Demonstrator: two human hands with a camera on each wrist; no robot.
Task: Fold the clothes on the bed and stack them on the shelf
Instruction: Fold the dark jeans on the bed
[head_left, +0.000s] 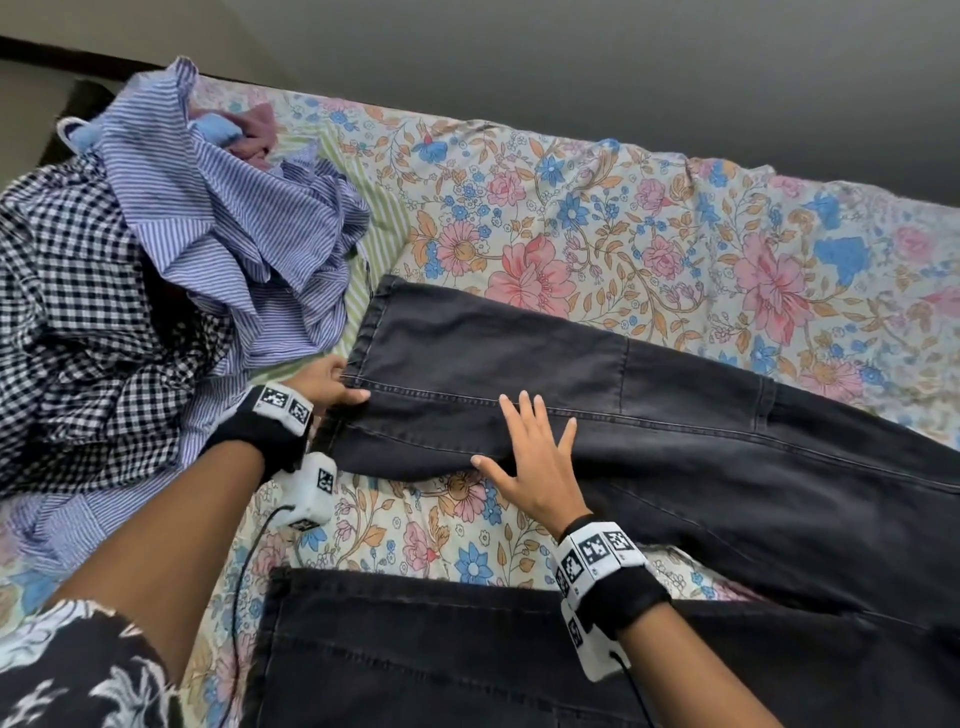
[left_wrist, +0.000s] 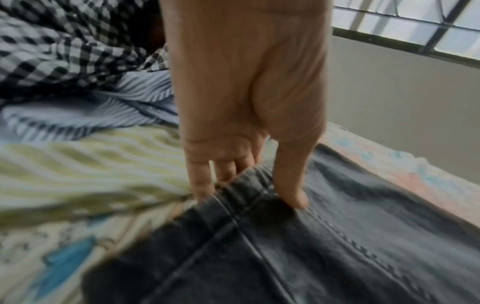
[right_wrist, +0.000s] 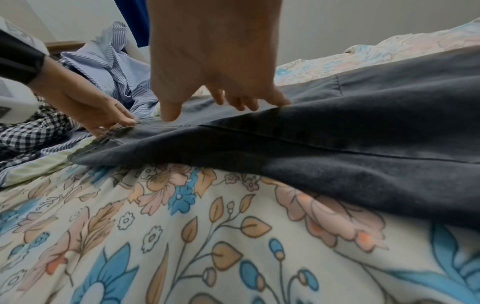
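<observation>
A: Surface?
B: Bed with a floral sheet (head_left: 597, 228) in pink, blue and orange, plain grey wall (head_left: 571, 62) behind it.

A: Task item?
B: Dark grey denim jeans (head_left: 519, 358) laid across the bed, one leg running left, its hem end by the clothes pile; second leg (head_left: 441, 649) nearer the person.

A: Left hand?
B: Left hand (head_left: 332, 384) pinches the hem corner, thumb on top, fingers under the edge; the wrist view is blurred, so probably a pinch.

A: Right hand?
B: Right hand (head_left: 530, 457) flat, fingers spread straight, pressing the leg's near edge. Holds nothing.

A: Rest?
B: Crumpled blue-and-white striped shirt (head_left: 228, 218) and black-and-white checked shirt (head_left: 78, 312) heaped at left, maroon cloth (head_left: 257, 130) behind.
</observation>
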